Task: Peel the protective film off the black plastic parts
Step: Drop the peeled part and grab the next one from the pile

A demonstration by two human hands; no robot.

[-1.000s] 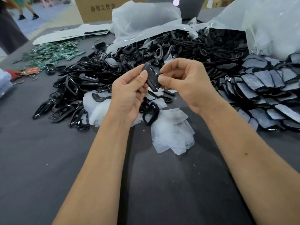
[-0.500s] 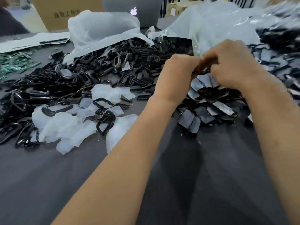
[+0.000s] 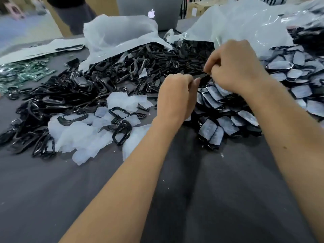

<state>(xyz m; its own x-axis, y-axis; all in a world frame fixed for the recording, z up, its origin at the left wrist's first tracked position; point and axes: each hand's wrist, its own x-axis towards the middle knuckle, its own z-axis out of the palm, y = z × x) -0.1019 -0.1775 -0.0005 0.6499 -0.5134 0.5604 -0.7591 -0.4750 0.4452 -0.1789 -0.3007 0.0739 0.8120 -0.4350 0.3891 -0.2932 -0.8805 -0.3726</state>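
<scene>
My left hand [image 3: 177, 95] and my right hand [image 3: 235, 67] are both closed on one small black plastic part [image 3: 204, 79], held between them above the pile of film-covered black parts [image 3: 228, 120] on the right. The fingers hide most of the part, so I cannot tell whether film is on it. A heap of bare black plastic parts [image 3: 78, 92] fills the left and middle of the grey table [image 3: 52, 199]. Peeled white film pieces [image 3: 84, 137] lie in a loose pile in front of that heap.
Open white plastic bags [image 3: 119, 34] stand behind the heaps. Green circuit boards [image 3: 26, 72] lie at the far left. A grey laptop [image 3: 150, 13] and a person's legs [image 3: 73, 13] are at the back. Bare grey table lies under my forearms.
My view and both hands have shifted right, from over the bare-parts heap to over the film-covered pile. The hands hold a part lower, nearer that pile.
</scene>
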